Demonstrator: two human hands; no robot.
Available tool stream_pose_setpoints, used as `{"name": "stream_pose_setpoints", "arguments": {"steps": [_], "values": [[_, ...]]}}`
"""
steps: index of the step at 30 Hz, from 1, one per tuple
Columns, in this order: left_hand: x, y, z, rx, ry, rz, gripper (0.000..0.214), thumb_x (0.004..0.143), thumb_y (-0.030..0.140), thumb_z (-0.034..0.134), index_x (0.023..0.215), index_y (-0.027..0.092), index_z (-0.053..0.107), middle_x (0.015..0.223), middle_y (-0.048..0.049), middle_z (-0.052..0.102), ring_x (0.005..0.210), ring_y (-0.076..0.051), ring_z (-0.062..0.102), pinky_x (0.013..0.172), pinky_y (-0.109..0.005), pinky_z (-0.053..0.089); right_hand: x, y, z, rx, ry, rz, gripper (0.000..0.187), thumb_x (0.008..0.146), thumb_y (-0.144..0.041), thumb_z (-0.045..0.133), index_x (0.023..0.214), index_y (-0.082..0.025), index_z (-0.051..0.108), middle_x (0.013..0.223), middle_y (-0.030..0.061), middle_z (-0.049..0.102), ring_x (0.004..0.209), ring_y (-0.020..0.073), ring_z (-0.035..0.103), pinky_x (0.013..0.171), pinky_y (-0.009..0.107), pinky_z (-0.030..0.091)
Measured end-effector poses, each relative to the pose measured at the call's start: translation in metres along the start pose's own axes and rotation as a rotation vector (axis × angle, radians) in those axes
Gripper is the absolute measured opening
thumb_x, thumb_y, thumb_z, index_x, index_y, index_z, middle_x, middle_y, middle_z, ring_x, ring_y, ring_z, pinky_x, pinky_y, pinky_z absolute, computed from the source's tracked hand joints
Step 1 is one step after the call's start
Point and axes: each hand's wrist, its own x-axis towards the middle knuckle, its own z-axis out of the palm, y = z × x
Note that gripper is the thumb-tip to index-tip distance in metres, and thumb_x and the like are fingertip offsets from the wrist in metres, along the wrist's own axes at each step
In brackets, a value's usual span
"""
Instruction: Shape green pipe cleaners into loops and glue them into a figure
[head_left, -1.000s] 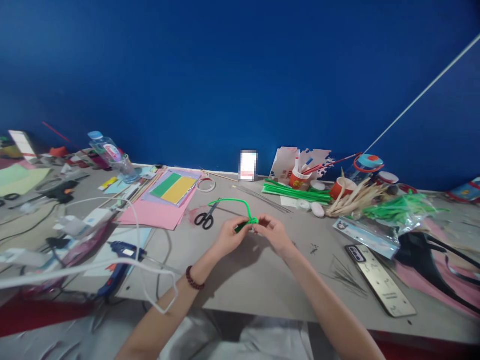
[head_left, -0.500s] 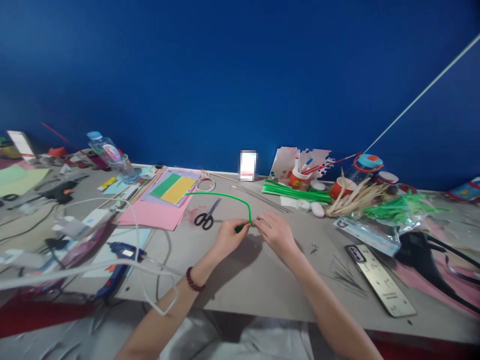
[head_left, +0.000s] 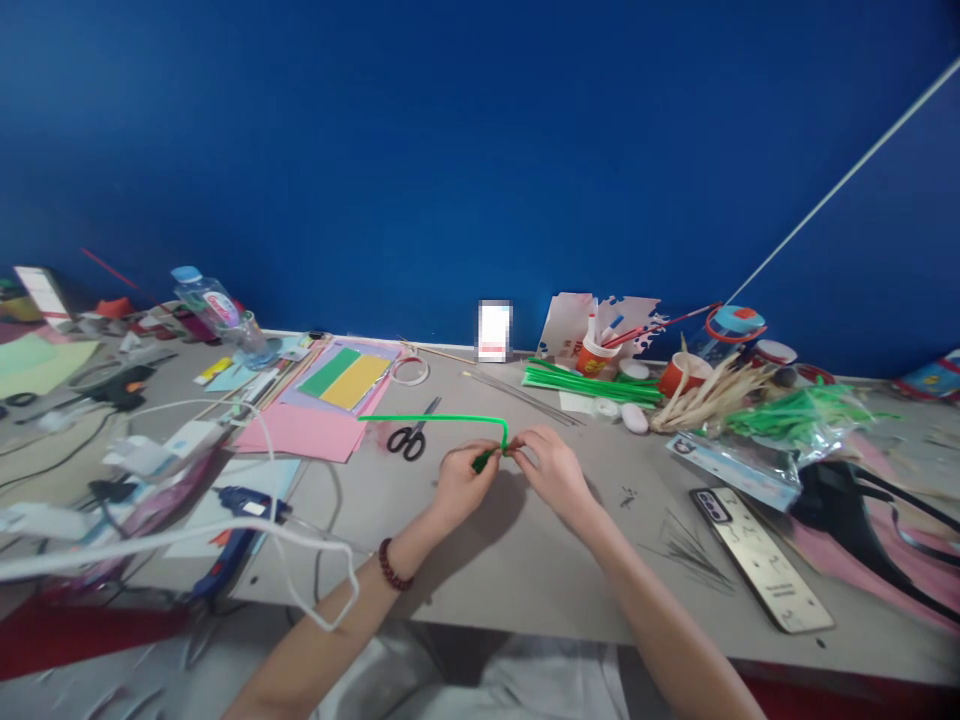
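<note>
1. Left hand (head_left: 463,474): grip pinched tight on the near end of a green chenille stem (head_left: 435,418); a darker green piece (head_left: 484,461), attachment unclear, showed at its fingers.
2. Right hand (head_left: 551,470): thumb and fingertips drawn together at that same end, just beside the left; exact contact was partly hidden.
3. Green chenille stem, one: held above the worktop (head_left: 525,585), bent sharply near the fingers, its long arm running leftward past the scissors (head_left: 420,427) to the pink paper (head_left: 300,435).
4. Progress, as judged: bend formed, work under way; long straight arm unworked. Any twist inside the fingers could not be told.
5. Scissors, one pair: black-handled, out of hand.
6. Bundle of green stems (head_left: 585,382): behind, to the right; straight, apparently unused.
7. Blue glue gun (head_left: 238,545), one: far left, out of hand.
</note>
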Motion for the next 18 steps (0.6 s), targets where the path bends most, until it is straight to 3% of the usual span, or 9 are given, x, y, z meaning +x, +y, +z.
{"name": "stream_pose_setpoints", "arguments": {"steps": [4,9,18], "values": [[-0.0025,0.0008,0.0003,0.114,0.007,0.086,0.017,0.083,0.022,0.050,0.085,0.018,0.066,0.083,-0.0054,0.070,0.076,-0.016,0.063,0.072,-0.028,0.049,-0.0010,-0.0023,0.0034,-0.028,0.036,0.001,0.014,0.081,-0.012,0.048,0.079,-0.021,0.058,0.082,0.0051,0.064,0.081,0.0207,0.056,0.072,0.031,0.043],[-0.0023,0.0030,-0.0006,0.087,0.015,0.081,0.017,0.084,0.023,0.050,0.086,0.018,0.065,0.082,-0.0041,0.070,0.074,-0.015,0.064,0.069,-0.026,0.049,-0.0015,-0.0042,0.0074,-0.064,0.097,-0.039,0.018,0.082,-0.011,0.044,0.081,-0.019,0.060,0.081,0.0066,0.063,0.079,0.0212,0.054,0.074,0.034,0.040],[0.0018,-0.0014,-0.0040,0.129,-0.003,0.192,0.016,0.086,0.022,0.050,0.087,0.017,0.065,0.083,-0.0061,0.070,0.077,-0.016,0.063,0.072,-0.028,0.048,0.0038,0.0005,0.0009,0.253,0.005,0.044,0.018,0.086,-0.024,0.046,0.073,-0.022,0.058,0.075,0.0043,0.061,0.078,0.0205,0.054,0.073,0.033,0.041]]}}
